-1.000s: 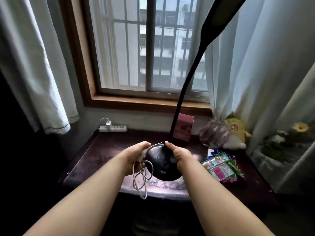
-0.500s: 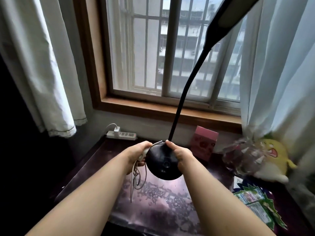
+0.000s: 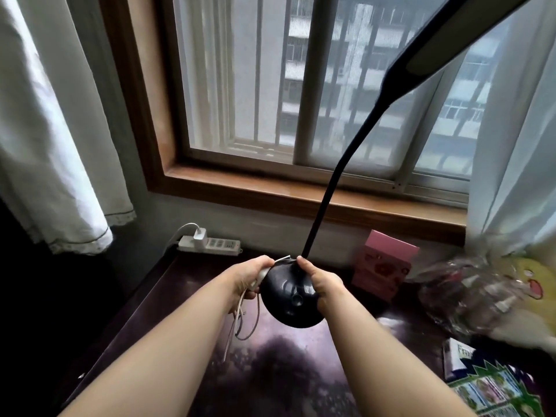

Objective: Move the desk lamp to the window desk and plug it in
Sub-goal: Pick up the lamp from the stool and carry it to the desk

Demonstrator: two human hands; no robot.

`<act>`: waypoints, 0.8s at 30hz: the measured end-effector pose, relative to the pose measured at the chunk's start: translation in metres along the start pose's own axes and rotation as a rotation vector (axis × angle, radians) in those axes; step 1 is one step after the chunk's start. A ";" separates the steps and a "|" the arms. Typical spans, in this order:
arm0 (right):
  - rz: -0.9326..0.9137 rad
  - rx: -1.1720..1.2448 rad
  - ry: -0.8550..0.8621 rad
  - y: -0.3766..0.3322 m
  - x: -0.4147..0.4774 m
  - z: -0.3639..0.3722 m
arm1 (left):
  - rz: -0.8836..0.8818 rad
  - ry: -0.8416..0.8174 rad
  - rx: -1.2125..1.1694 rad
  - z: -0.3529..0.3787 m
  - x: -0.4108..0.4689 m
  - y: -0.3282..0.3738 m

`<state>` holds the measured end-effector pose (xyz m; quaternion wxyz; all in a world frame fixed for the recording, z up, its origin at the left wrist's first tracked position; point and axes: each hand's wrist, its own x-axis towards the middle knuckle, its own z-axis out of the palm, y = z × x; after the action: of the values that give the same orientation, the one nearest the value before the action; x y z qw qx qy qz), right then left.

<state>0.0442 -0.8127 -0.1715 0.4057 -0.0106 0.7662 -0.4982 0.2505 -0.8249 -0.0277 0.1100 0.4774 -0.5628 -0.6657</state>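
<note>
A pink box [image 3: 383, 266] stands at the back against the wall, under the wooden sill [image 3: 301, 197]. Right of it lies a crumpled clear wrapper [image 3: 469, 287], blurred, with a yellow plush toy [image 3: 532, 281] just behind it at the frame's edge. Green printed packets [image 3: 493, 389] lie near the right front corner. White curtains [image 3: 51, 121] hang at both sides of the barred window [image 3: 270, 85], through which a grey building [image 3: 316, 55] shows.
</note>
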 end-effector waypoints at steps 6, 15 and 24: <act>0.048 0.062 0.062 0.000 0.018 0.019 | -0.001 -0.054 0.072 -0.022 0.055 0.005; 0.072 0.108 0.156 0.029 0.108 0.030 | -0.014 -0.178 0.047 -0.028 0.132 0.001; 0.046 0.124 0.228 0.034 0.125 0.022 | -0.106 -0.239 -0.029 -0.008 0.183 -0.023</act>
<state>-0.0127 -0.8651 -0.2780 0.3271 0.0891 0.7751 -0.5332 0.1703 -0.9476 -0.1406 0.0137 0.4222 -0.5361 -0.7309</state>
